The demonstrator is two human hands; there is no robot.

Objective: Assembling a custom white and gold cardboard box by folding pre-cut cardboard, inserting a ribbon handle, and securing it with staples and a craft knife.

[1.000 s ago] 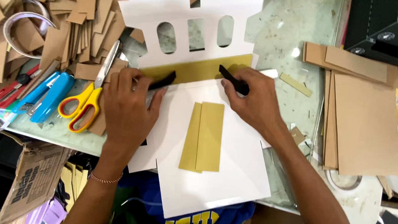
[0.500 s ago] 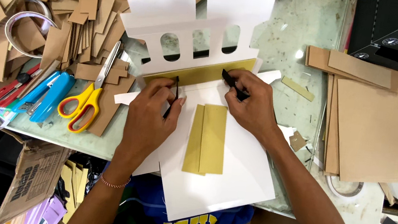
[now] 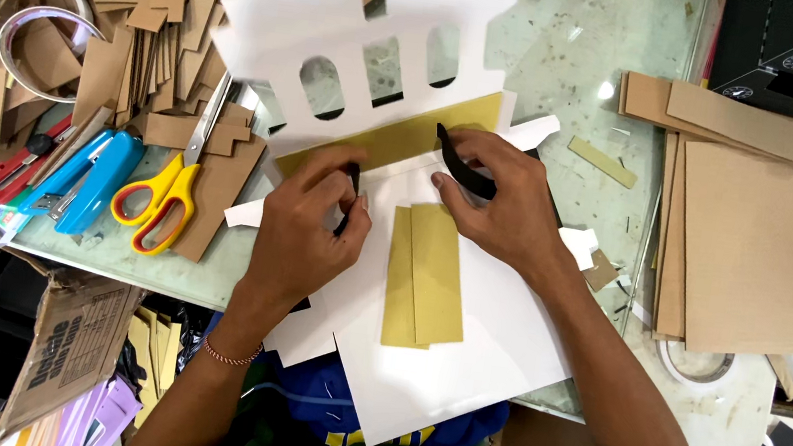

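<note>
White card: a flat white sheet (image 3: 460, 362) lies on the glass counter (image 3: 621, 39) in front of the person, with a folded gold paper piece (image 3: 428, 277) resting on its middle.
Cut-out: a white panel with arched windows (image 3: 368, 48) stands tilted up at the sheet's far edge, and a gold band (image 3: 407, 134) runs along its foot.
Black strip: a narrow black strip (image 3: 464, 166) crosses the fold line between the two hands, most of it hidden by fingers.
Left hand: the left hand (image 3: 300, 226) pinches one black end (image 3: 349, 197) between thumb and forefinger, grip closed tight on it.
Right hand: the right hand (image 3: 499, 205) pins the other end of the strip flat under thumb and fingers, grip closed on it too, just beside the gold band.
Step in hand: it looks like the strip is being seated along the hinge where panel meets sheet.
Next move: that seems to call for even tension from both ends and a firm press along the strip, with the panel kept from tipping.
Left of the work: yellow-handled scissors (image 3: 158, 194), a blue stapler (image 3: 89, 180) and a heap of cardboard offcuts (image 3: 140, 10).
Right of the work: stacked brown boards (image 3: 746, 246), well apart from both hands.
</note>
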